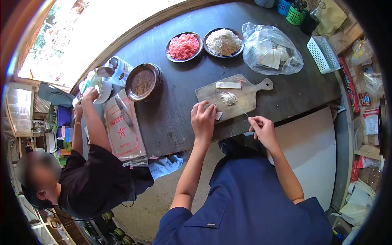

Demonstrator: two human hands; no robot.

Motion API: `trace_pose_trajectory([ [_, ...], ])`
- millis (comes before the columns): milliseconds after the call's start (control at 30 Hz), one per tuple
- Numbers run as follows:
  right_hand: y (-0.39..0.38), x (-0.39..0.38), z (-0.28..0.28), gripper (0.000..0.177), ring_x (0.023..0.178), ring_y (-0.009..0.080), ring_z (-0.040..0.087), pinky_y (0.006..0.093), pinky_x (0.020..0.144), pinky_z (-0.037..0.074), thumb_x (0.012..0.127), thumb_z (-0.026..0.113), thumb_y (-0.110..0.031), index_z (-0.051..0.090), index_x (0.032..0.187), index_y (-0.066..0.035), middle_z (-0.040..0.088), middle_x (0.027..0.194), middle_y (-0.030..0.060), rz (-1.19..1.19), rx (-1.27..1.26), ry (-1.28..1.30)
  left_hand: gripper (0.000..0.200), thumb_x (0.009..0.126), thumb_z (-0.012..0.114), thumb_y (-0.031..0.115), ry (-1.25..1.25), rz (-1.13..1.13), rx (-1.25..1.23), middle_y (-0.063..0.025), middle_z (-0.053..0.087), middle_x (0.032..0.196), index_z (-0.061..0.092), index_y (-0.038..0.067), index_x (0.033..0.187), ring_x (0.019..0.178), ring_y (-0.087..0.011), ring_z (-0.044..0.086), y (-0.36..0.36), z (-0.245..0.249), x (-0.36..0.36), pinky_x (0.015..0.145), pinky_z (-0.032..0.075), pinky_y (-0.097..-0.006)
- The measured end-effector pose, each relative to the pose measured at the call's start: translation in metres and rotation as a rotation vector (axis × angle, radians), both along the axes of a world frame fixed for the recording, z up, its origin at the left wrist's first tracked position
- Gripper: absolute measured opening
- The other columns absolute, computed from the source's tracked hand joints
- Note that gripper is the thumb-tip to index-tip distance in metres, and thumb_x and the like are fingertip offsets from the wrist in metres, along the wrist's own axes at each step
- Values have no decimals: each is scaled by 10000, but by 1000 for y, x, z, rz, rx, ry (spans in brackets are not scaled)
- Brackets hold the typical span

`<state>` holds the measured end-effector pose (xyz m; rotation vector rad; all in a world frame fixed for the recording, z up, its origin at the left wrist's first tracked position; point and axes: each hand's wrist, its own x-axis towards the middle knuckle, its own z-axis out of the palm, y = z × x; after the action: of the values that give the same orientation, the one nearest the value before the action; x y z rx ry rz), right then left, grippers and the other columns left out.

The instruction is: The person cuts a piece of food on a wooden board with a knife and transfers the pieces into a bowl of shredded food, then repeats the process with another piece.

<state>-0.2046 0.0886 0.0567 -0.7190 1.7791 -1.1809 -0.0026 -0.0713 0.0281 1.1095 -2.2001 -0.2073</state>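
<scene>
A wooden cutting board [249,100] lies at the table's front edge, its handle to the right. On it are a white strip [228,85] and a small heap of pale shreds [228,98]. My right hand [263,130] is closed on a thin stick [241,109] whose far end reaches the shreds. My left hand [203,118] rests at the board's left front edge with bent fingers, beside a small white piece [219,116]; whether it grips anything is hidden.
Behind the board stand a plate of pink shreds [183,46], a plate of pale shreds [223,42] and a plastic bag [272,51]. Stacked brown plates [142,83] and a printed packet [121,130] are left. A co-worker [94,175] reaches toward a white bowl [104,87].
</scene>
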Motion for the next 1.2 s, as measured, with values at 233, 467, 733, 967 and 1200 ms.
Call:
trace_pose_trajectory([
  [233, -6, 1, -4, 366, 499, 81, 619, 248, 445, 442, 1068, 716, -332, 765, 1070, 31, 725, 789, 54, -24, 37, -136, 119, 938, 789, 141, 27, -100, 4, -64, 716, 1188, 809, 70, 1031, 1185, -303, 667, -12, -7, -19, 1018, 525, -447],
  [467, -10, -12, -12, 366, 494, 79, 617, 230, 431, 434, 1080, 704, -338, 777, 1095, 20, 657, 767, 10, -62, 15, -202, 270, 945, 766, 123, -42, -158, -14, -67, 700, 1332, 800, 124, 1213, 1268, -317, 641, -35, 3, -30, 1056, 518, -463],
  [733, -20, -18, -18, 350, 499, 72, 615, 229, 423, 418, 1085, 699, -333, 780, 1097, 8, 654, 761, 6, -63, -24, -235, 217, 912, 801, 141, -99, -230, -3, -73, 682, 1371, 814, 143, 1129, 1294, -318, 635, -41, -5, -34, 1085, 520, -458],
  [967, -30, -12, -15, 349, 501, 67, 615, 230, 428, 422, 1080, 709, -337, 774, 1087, 6, 668, 766, 3, -27, 13, -238, 140, 876, 842, 127, 18, -232, 87, -70, 691, 1347, 823, 113, 1014, 1265, -316, 649, -49, -4, -35, 1064, 537, -458],
  [1200, -38, -11, -7, 350, 508, 71, 612, 231, 443, 425, 1079, 713, -335, 774, 1099, 9, 675, 771, 11, 51, 40, -193, 151, 846, 826, 70, 193, -261, 153, -75, 740, 1186, 770, 58, 986, 1186, -297, 684, -46, -7, -28, 1014, 552, -429],
])
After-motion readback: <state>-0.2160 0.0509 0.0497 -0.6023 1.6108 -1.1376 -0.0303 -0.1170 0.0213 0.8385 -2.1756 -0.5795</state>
